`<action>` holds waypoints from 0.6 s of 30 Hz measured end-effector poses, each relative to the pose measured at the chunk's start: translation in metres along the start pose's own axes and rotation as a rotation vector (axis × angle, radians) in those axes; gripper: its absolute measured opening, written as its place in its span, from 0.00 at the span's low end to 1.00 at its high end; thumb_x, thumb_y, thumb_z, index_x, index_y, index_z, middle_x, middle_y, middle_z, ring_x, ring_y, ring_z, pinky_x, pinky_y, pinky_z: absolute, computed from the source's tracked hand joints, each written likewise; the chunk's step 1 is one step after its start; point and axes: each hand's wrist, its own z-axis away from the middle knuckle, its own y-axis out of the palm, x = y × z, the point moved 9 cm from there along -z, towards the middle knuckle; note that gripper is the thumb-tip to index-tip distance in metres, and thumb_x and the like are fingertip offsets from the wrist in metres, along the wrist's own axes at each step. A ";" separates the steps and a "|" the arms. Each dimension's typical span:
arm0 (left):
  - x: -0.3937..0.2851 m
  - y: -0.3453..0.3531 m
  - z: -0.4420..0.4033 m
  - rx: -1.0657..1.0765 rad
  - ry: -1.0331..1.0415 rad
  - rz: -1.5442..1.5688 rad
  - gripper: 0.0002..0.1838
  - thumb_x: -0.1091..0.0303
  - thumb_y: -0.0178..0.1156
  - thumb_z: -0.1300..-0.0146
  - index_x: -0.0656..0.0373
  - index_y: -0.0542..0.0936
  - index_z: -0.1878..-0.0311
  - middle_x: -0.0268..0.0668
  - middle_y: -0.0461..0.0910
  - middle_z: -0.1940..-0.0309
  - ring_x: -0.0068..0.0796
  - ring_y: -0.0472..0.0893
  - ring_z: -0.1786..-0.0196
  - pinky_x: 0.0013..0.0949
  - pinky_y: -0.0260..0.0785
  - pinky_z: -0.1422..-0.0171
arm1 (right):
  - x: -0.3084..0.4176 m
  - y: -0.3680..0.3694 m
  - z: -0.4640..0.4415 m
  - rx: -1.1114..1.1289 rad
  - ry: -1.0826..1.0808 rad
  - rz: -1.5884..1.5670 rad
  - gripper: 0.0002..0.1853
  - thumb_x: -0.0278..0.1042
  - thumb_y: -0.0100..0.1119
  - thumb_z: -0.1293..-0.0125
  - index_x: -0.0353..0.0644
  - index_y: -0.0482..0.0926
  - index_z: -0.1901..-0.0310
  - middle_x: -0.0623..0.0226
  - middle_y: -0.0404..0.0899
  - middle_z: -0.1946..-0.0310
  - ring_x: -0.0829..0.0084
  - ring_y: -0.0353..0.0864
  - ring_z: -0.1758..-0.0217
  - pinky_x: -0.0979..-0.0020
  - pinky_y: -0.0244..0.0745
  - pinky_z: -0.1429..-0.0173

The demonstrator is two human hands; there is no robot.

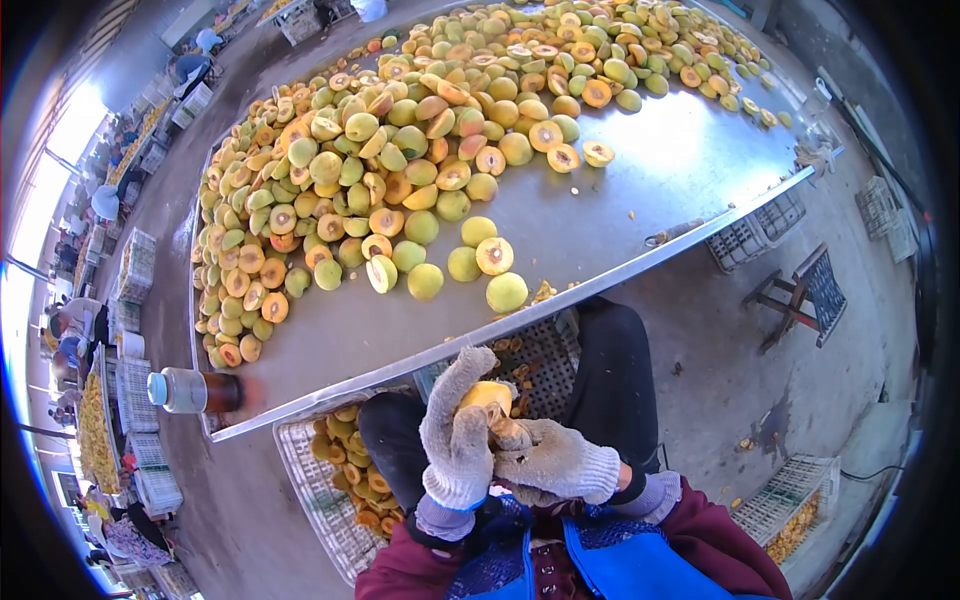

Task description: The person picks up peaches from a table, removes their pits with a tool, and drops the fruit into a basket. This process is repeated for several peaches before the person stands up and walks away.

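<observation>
My left hand [457, 432], in a worn grey-white glove, is closed around a yellow peach half [486, 396] above my lap. My right hand [562, 462], gloved the same way, is closed right beside the fruit. Its brown-stained fingertips meet the peach half, and whatever they may grip is hidden. Below both hands, between my knees, sits a dark perforated crate [548, 362] with brownish scraps inside. On the metal table [640, 165] ahead lies a large heap of halved green-yellow peaches [400, 150], several showing their pits. A few loose halves [507, 292] lie near the front edge.
A bottle of dark liquid [195, 391] lies at the table's left corner. At my left stands a white crate [305, 480] of peach halves. To the right are a folding stool [805, 295] and another crate [790, 500]. Other people work among crates far left.
</observation>
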 end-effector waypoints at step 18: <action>-0.016 0.029 -0.005 0.247 -0.133 0.095 0.27 0.41 0.48 0.29 0.58 0.79 0.53 0.43 0.83 0.66 0.34 0.82 0.74 0.32 0.75 0.70 | -0.018 0.041 0.022 0.569 0.064 -0.699 0.14 0.37 0.67 0.39 0.37 0.76 0.61 0.69 0.75 0.72 0.79 0.74 0.71 0.77 0.71 0.66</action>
